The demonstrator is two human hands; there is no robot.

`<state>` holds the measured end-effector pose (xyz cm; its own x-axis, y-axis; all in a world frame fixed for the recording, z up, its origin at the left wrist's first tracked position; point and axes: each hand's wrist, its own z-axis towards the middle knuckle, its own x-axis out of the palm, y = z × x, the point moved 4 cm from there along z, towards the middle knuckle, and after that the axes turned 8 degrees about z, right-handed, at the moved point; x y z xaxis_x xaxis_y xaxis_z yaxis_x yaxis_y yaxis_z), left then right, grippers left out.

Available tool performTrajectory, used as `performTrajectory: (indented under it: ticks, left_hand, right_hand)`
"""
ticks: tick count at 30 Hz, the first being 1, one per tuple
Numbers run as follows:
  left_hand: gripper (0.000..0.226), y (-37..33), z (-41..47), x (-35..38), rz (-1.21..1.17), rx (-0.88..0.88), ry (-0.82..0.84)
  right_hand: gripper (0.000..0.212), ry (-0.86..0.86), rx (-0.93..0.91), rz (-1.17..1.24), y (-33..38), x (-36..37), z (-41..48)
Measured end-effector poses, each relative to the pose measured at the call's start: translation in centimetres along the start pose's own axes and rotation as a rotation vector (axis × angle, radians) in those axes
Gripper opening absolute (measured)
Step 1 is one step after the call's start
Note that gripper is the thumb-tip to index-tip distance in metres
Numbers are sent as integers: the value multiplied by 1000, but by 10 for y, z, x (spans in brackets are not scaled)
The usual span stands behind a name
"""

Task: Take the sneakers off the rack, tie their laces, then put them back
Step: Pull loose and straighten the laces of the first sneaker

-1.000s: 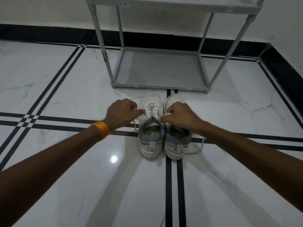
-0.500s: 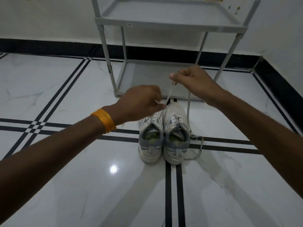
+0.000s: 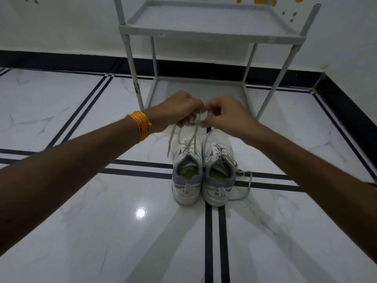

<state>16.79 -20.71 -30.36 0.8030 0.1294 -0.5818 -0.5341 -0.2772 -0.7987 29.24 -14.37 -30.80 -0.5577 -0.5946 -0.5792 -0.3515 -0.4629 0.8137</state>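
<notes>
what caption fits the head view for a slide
Both hands, left and right, pull the left sneaker's laces up, in front of a grey rack.

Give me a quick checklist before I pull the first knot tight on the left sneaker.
1. Both hands, left hand and right hand, grip the white lace: ok.
2. Lace strands crossed above the left white-and-grey sneaker: ok.
3. Both sneakers flat on the white marble floor: ok.
4. Right white-and-grey sneaker tied: not ok, its lace lies loose.
5. Grey metal rack shelf free: ok.
</notes>
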Motion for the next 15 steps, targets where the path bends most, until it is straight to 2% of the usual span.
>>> performTrajectory:
  ticks: [2, 4, 7, 9, 11, 13, 15]
  left_hand:
    - [33, 3, -1, -2, -81, -38, 3]
    - [32, 6, -1, -5, -119, -26, 46]
    - [38, 18, -3, -12, -198, -5, 188]
    - [40, 24, -2, -14, -165, 19, 234]
    - [36, 25, -1, -7, 35, 70, 159]
    - [33, 24, 0, 7, 168, 137, 17]
    - [27, 20, -2, 20, 280, 283, -133]
  right_hand:
    - [5, -57, -53, 77, 4, 3, 0]
    - [14, -150, -86, 147, 8, -5, 1]
    - [20, -168, 47, 482, 16, -19, 1]
    - [25, -143, 80, 716, 30, -26, 2]
    - [25, -105, 13, 828, 48, -31, 5]
    - [22, -68, -63, 856, 64, -32, 7]
    - [22, -65, -106, 873, 72, -31, 11]
